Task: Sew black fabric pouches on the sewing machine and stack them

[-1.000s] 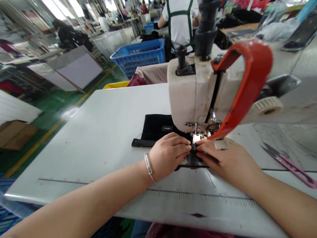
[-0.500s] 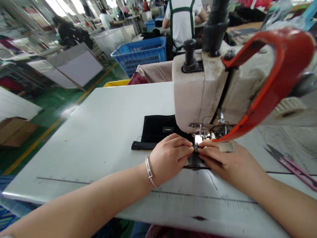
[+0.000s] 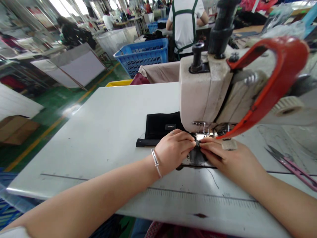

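Observation:
A black fabric piece (image 3: 158, 124) with a small label lies flat at the sewing machine (image 3: 198, 96), its right end hidden behind the machine head and my fingers. My left hand (image 3: 173, 150), wearing a ring and a bracelet, pinches the near edge of this fabric just in front of the needle area. Close against it, my right hand (image 3: 230, 157) has its fingertips pressed on the same edge from the right. A beige strip wraps one of its fingers. The fingertips of both hands almost meet beside the metal presser foot.
Pink-handled scissors (image 3: 292, 167) lie at the right on the white table (image 3: 119, 115). A red curved guard (image 3: 294, 66) arches over the machine's right side. Beyond the table stand a blue basket (image 3: 143, 56) and a person in a white shirt (image 3: 184, 26). A loose thread hangs near the front plate.
The black fabric's left end has shifted slightly right relative to the table, and both hands remain at its edge. The whole view has shifted a little.

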Demonstrator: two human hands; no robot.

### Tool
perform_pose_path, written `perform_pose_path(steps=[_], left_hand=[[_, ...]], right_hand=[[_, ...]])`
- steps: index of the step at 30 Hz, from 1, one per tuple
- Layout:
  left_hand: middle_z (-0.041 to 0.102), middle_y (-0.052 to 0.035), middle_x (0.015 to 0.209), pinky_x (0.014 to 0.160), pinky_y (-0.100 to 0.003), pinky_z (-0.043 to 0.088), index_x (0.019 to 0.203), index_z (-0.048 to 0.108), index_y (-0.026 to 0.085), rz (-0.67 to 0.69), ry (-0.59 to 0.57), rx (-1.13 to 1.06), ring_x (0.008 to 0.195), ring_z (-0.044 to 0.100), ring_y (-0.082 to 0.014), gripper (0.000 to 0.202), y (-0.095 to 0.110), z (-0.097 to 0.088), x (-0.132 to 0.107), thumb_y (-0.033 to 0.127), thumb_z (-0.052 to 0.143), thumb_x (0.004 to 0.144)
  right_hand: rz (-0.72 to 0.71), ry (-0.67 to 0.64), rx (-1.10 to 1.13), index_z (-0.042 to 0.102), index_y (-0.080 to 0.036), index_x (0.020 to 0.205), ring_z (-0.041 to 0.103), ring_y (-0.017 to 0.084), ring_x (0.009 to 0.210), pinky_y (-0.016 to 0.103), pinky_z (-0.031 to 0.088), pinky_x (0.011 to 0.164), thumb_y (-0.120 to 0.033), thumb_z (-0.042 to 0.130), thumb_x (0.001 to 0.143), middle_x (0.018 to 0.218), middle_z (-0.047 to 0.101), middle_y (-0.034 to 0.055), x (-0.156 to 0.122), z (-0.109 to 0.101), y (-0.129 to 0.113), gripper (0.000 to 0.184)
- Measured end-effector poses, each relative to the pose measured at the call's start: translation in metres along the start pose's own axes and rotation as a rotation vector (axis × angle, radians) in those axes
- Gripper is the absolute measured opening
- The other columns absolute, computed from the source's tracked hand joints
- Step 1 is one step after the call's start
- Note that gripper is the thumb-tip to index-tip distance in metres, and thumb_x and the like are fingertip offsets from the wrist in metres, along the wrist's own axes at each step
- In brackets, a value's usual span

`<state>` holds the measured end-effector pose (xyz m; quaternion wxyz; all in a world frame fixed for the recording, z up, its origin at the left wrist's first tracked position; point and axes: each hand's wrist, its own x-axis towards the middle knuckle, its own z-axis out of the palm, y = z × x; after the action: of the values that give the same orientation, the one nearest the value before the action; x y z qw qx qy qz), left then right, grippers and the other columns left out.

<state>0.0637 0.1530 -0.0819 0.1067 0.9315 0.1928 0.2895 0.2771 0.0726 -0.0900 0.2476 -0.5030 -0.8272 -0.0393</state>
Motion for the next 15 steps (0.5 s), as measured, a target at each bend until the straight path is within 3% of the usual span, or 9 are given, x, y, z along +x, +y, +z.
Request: perform_pose_path(steps=[8,15], left_hand=[[0.075,-0.0013,0.096,0.091,-0.03,0.054,0.093,0.075,0.019,-0.031,0.039,0.0,0.092,0.068,-0.0152,0.014,-0.0073,0.0055,0.0033,0.017,0.061,0.095],[0.077,0.0015,0.092,0.089,-0.027,0.054,0.087,0.075,0.02,-0.045,0.074,-0.001,0.09,0.07,-0.0132,0.014,-0.0069,0.0048,0.0035,0.018,0.063,0.095]], right_hand=[[0.001,-0.075,-0.055,0.072,-0.019,0.1,0.068,0.024,0.085,0.036,0.049,0.067,-0.021,0.05,0.099,0.095,0.075,0.0068,0.0039,-0.0001,0.0058,0.023],[-0.021,-0.058,-0.052,0.072,-0.021,0.099,0.067,0.021,0.087,0.033,0.051,0.073,-0.018,0.052,0.097,0.097,0.075,0.0053,0.0052,-0.0003,0.008,0.02]])
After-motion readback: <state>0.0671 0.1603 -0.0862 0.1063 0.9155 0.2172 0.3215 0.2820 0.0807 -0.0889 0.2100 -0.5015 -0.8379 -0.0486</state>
